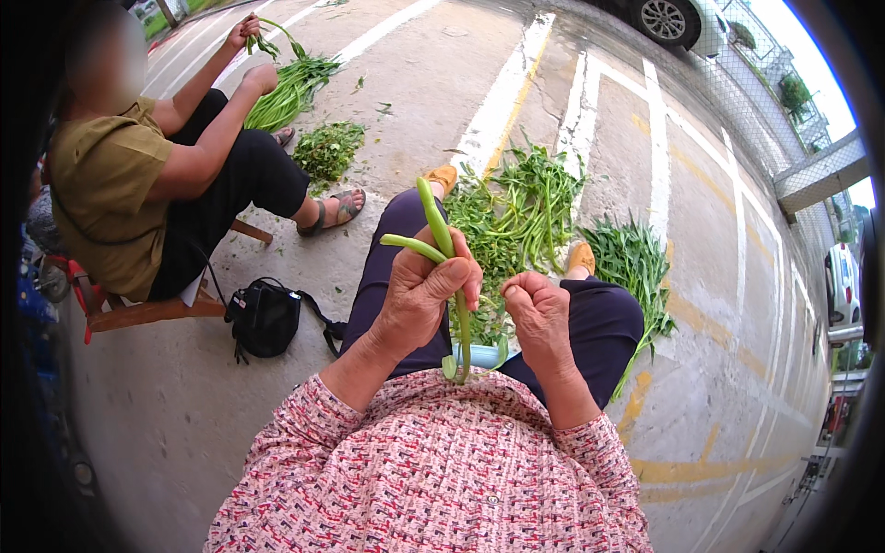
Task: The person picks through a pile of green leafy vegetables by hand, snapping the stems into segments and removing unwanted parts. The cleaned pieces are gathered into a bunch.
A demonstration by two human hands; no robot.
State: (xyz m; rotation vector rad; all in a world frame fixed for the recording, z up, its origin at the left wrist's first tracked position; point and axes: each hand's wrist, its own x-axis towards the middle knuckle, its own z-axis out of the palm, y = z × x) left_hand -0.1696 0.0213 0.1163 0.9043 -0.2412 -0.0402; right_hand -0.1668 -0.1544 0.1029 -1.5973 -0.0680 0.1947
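Thick green vegetable stalks (433, 219) are gripped in my left hand (413, 300), above my lap. Two cut ends stick up past the thumb, and one stem hangs below the fist toward my patterned shirt. Close by on the right, my right hand (541, 321) is closed in a pinch, apart from the stalks; anything inside it is too small to make out. Between my feet, on the concrete, lies a loose heap of leafy green stalks (539, 207). A second leafy bunch (631, 263) rests beyond my right knee.
At the left, another person (115, 175) sits on a wooden stool (157, 316), holding greens. Before them lie a stalk pile (290, 97) and a heap of leaves (329, 152). A black bag (265, 320) is on the ground. A parked car's wheel (666, 20) shows at the top.
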